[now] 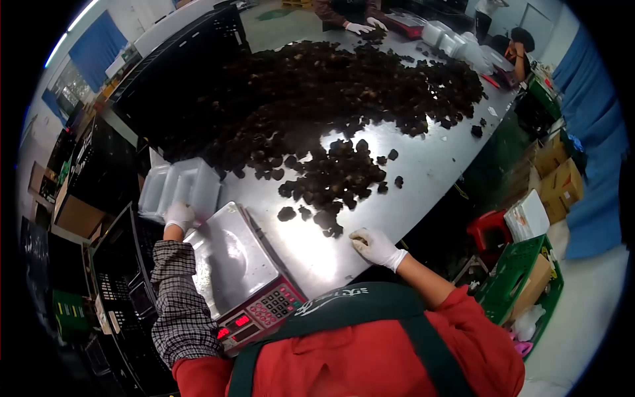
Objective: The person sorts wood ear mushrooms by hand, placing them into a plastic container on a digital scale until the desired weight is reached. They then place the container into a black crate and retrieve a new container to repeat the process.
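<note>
left hand (pixel 178 215) on near edge of the clear tray stack (pixel 192 185) beside the scale (pixel 228 255), fingers' grip can't tell, right hand (pixel 374 246) fingers curled together on counter (pixel 423 172) near dark mushrooms (pixel 331 175); trays look light, thin, flexy, so lift by the rim.

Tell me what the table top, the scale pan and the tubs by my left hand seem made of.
Table top: bare metal, likely stainless steel; grey, smooth, with bright glare. Scale pan: the same sort of metal, dully reflecting light. Tubs: thin plastic, it seems; milky and translucent.
</note>
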Demonstrator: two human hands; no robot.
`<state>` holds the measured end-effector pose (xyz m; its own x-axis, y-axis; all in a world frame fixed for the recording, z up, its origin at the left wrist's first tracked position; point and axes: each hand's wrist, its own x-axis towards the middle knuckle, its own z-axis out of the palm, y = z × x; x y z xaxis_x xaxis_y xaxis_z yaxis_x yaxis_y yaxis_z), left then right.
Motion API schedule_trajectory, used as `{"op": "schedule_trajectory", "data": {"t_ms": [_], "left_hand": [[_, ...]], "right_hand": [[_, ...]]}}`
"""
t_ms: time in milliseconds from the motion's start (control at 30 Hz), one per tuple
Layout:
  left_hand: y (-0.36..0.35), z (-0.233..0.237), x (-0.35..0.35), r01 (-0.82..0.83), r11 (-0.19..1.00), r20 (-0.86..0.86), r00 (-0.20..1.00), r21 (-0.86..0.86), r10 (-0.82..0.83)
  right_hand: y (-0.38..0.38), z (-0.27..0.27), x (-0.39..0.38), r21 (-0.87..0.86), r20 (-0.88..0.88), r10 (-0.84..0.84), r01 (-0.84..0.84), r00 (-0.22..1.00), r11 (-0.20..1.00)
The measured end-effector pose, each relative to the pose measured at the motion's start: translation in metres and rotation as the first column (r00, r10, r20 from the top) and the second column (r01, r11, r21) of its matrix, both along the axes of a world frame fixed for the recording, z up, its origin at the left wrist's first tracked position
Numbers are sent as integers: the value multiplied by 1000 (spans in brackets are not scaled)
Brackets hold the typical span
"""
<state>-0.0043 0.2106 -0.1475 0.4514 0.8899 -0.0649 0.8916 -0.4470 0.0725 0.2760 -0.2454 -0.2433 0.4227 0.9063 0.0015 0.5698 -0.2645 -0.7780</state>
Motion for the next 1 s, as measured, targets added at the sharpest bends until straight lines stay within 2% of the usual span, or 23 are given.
{"op": "schedule_trajectory", "data": {"t_ms": [33, 67, 167, 200, 267, 300, 333, 400, 433, 533, 567, 600, 633, 700, 800, 833, 867, 900, 1000], "left_hand": [[-2, 6, 1, -8, 1000, -9, 1000, 17, 8], [0, 13, 6, -39, 998, -26, 999, -43, 37], [-43, 64, 22, -67, 977, -94, 992, 202, 88], [-46, 70, 23, -67, 955, -60, 994, 288, 88], [-58, 82, 22, -120, 911, 51, 993, 395, 108], [-77, 94, 21, -33, 871, 89, 996, 490, -13], [-105, 107, 19, 32, 826, 141, 981, 563, -134], [-164, 120, 12, 3, 835, 200, 970, 551, -135], [-188, 114, -1, 1, 865, 174, 979, 503, -103], [-274, 84, -14, -35, 905, 143, 989, 424, -28], [-295, 72, -15, 8, 913, 163, 983, 408, -81], [-310, 58, -14, -14, 928, 193, 979, 373, -63], [-321, 52, -10, -153, 972, 143, 981, 177, 129], [-338, 40, 7, -52, 922, 127, 992, 385, 3], [-366, 61, 72, -72, 910, 335, 939, 407, -76], [-368, 51, 83, 38, 939, 414, 891, 342, -187], [-372, 44, 102, 120, 958, 417, 881, 260, -223], [-374, 30, 120, 168, 960, 489, 832, 225, -261], [-379, -38, 154, 158, 980, 437, 878, 121, -195]], "right_hand": [[-10, -5, 4, 26, 0, -13, 13, 1000, 1000], [-18, -9, 5, 75, -80, -89, 95, 993, 993], [-32, -12, 21, 22, -101, -152, 155, 983, 988], [-33, -14, 26, 58, -112, -178, 185, 978, 981], [-37, -13, 46, 124, 1, -231, 229, 973, 965], [-38, -9, 57, 152, 56, -254, 243, 966, 958], [-36, -6, 70, 204, 0, -303, 296, 953, 933], [-32, -3, 101, 300, 66, -374, 339, 925, 891], [-27, -3, 115, 351, 91, -410, 356, 908, 866], [-8, -11, 154, 326, 316, -405, 303, 858, 896], [4, -6, 161, 301, 343, -342, 242, 875, 922], [19, 5, 165, 275, 369, -274, 178, 888, 945], [36, 15, 166, 247, 393, -206, 112, 896, 963], [76, 28, 167, 144, 465, -87, 21, 881, 989], [124, 23, 158, -100, 511, 61, -11, 858, 995], [130, 26, 150, -166, 520, 141, -62, 843, 984], [128, 28, 138, -198, 503, 228, -145, 833, 969], [121, 28, 125, -233, 485, 311, -222, 818, 947], [83, 18, 95, -138, 561, 413, -411, 717, 901]]}}
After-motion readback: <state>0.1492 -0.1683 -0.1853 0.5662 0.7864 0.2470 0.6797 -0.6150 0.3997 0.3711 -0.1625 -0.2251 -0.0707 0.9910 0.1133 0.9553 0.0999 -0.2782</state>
